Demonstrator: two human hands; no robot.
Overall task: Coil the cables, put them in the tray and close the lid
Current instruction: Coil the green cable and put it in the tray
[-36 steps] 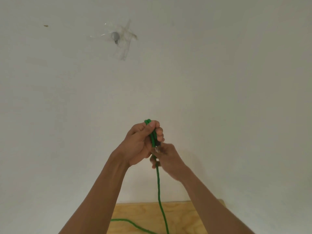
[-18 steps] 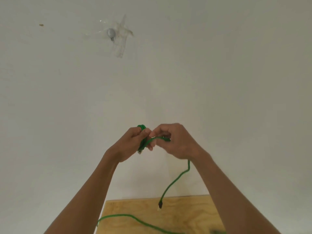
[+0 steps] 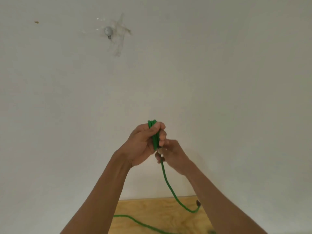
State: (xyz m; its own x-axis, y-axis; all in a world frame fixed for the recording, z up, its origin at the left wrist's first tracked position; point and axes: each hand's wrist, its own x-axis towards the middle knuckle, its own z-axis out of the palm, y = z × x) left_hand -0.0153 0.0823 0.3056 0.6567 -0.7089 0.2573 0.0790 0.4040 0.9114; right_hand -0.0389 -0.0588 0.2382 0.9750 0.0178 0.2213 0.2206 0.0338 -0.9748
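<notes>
Green cable (image 3: 166,179) is only partly coiled: the left hand (image 3: 143,144) is gripping a few loops held up before the wall, while the right hand (image 3: 172,153) is pinching the trailing length just below, it seems. Loose cable is lying on the wooden counter (image 3: 152,211). Tray and lid are not showing, so both steps remain.

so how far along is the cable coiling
Partly done: the left hand grips a few finished loops of the green cable. In hand: the right hand pinches the strand below them. Left: a long tail lies uncoiled on the wooden table; no tray or lid in view.
</notes>
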